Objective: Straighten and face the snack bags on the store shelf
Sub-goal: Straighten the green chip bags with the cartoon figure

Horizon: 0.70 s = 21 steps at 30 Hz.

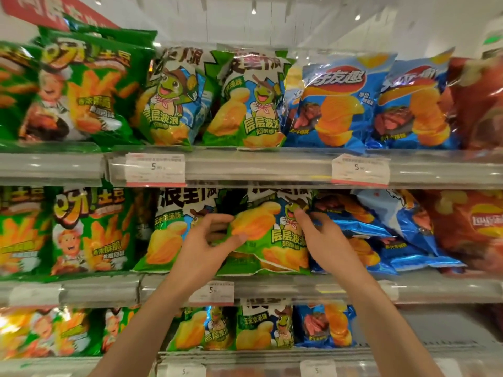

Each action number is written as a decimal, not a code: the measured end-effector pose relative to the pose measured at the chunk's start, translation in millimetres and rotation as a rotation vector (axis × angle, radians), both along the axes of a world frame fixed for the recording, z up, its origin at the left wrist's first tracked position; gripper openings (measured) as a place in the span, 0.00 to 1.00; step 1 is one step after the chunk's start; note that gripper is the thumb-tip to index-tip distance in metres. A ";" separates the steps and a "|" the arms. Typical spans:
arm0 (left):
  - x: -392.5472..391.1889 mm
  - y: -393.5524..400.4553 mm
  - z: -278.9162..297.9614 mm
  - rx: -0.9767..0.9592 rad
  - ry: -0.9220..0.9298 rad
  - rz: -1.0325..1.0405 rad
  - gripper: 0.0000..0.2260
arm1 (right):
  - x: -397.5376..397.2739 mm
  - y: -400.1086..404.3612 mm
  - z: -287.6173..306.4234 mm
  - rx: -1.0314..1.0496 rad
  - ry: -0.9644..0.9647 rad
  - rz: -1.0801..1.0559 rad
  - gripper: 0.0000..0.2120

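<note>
On the middle shelf a green turtle-print snack bag [272,240] leans forward, tilted, with its lower seam crumpled at the shelf rail. My left hand [206,240] pinches its left edge between thumb and fingers. My right hand [318,238] grips its right edge, fingers tucked behind the bag and thumb on the front. A matching green bag [168,232] stands upright just to the left. Right of my hands, several blue snack bags [392,232] lie slumped and stacked crookedly.
Green fries bags [89,229] fill the middle shelf's left end, a red bag [473,227] its right end. The top shelf [258,164] carries upright green, blue and red bags above price tags [155,168]. More bags stand on the bottom shelf [245,327].
</note>
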State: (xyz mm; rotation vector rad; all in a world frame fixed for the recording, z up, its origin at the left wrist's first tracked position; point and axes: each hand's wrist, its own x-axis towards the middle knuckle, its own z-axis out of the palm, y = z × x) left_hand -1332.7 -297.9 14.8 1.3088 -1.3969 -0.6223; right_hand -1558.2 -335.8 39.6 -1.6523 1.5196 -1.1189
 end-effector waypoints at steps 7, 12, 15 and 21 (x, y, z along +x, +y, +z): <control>9.9 9.5 6.1 0.078 0.029 -0.089 0.17 | 7.6 9.7 -1.9 -0.030 -0.143 -0.006 0.33; 5.0 1.2 22.1 0.148 0.015 -0.099 0.35 | 10.7 25.7 -7.7 -0.007 -0.222 0.012 0.26; 7.0 1.0 29.1 0.176 0.024 -0.086 0.39 | 20.9 34.0 -11.2 0.013 -0.239 0.067 0.32; 36.7 16.9 21.7 0.113 0.067 0.045 0.29 | 56.1 38.4 -14.9 0.076 -0.225 0.196 0.43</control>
